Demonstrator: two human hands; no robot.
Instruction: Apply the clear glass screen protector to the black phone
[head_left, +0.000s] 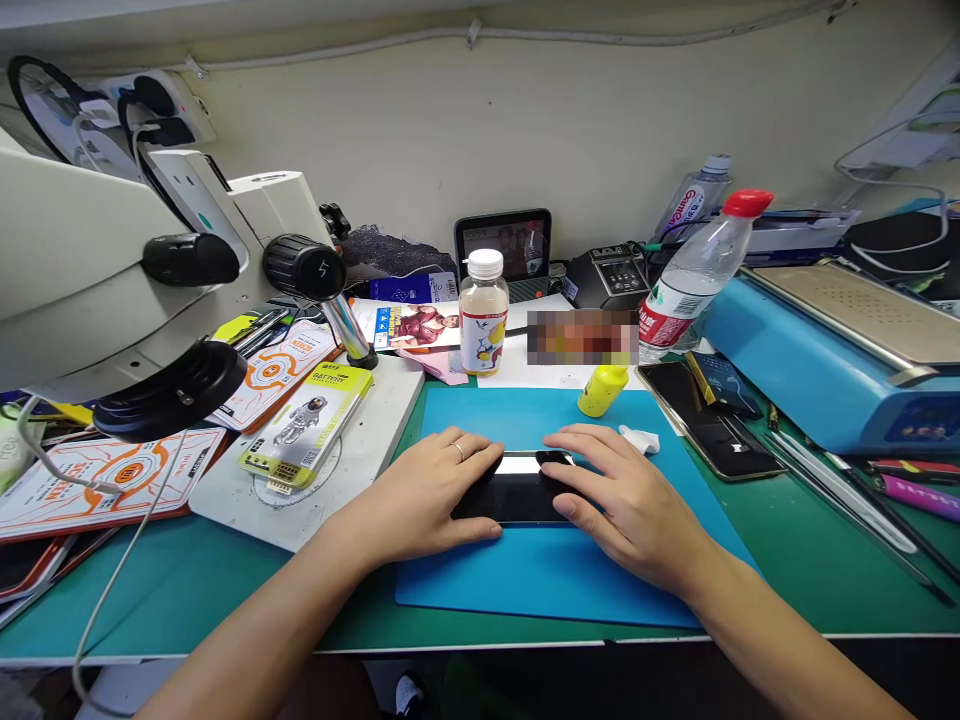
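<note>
A black phone (517,498) lies sideways on the blue work mat (525,575), with a bright reflection along its upper edge. My left hand (420,490) holds its left end, the thumb along the near edge and the fingers at the far edge; a ring is on one finger. Over the right end of the phone is my right hand (626,505), fingers spread, with fingertips and thumb on or just above the glass. Whether each fingertip touches cannot be made out. Just beyond the right hand are a small yellow bottle (602,388) and a crumpled white tissue (641,439).
A microscope (97,270) overhangs the left side, above boxed batteries (307,425). Behind the mat stands a drink bottle (484,320). To the right are another phone (709,420), tweezers (847,490), a tilted water bottle (697,280) and a blue machine (810,350).
</note>
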